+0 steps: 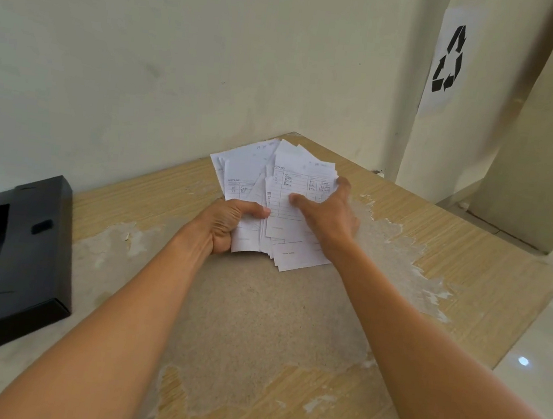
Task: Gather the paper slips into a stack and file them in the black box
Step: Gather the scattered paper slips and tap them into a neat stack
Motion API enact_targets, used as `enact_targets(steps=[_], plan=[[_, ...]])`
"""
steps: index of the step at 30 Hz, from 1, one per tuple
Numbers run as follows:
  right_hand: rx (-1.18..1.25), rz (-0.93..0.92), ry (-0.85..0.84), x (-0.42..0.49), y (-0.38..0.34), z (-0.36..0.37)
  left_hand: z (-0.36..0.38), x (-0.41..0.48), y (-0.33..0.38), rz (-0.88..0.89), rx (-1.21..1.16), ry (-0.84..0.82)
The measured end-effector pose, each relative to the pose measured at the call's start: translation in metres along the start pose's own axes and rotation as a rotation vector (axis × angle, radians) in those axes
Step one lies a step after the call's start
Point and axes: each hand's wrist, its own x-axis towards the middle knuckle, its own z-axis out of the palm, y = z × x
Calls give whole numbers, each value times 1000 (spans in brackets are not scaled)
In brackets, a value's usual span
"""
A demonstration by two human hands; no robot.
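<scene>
The paper slips (279,202) lie in a messy fan on the worn table (254,327), close to the corner where the table meets the wall (149,40). They are white and have lines and small writing on them. They are not lined up; edges stick out in many ways.

The left hand (227,224) is curled around the left side of the pile. Its thumb lies on top of the papers and its other fingers are tucked under them, so the fingers are closed on the slips. Some slips poke up past the thumb, toward the wall, and some hang down below the fist.

The right hand (328,211) rests on the right side of the pile. Its thumb presses flat on the top sheet and its fingers bend around the far right edge of the papers. So this hand is holding the slips too. A few slips stick out under the palm, on the side near the person.

The black box (10,261) sits on the table well to the left of the left hand's fingers, apart from the slips. It lies flat and is not touched by either hand.

Far past the right fingers, a sheet with a recycling sign (449,58) hangs on a tall pale board.
</scene>
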Motion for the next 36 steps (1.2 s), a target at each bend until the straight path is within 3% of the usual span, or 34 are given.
enact_targets(steps=[3, 7, 12, 15, 20, 24, 28, 32, 36], plan=[[243, -11, -35, -1, -1, -2, 3, -3, 2, 6, 80, -24], [409, -41, -116, -2, 0, -3, -2, -6, 2, 101, 101, -22], [618, 36, -279, 6, -5, -15, -8, -15, 5, 125, 198, -138], [671, -13, -281, 4, -6, -16, -6, -19, 12, 154, 191, -163], [672, -98, -244, -2, -8, -8, 1, -20, 19, 274, 257, 50], [828, -133, -193, -1, -15, -4, 1, -24, 23, 485, 284, 61], [821, -89, -311, -8, -12, -6, -4, -27, 18, 603, 333, 140], [848, -233, -395, -4, -30, -11, 5, -29, 37, 757, 264, 160], [742, -242, -460, -5, -21, -13, -2, -32, 34, 725, 460, 145]])
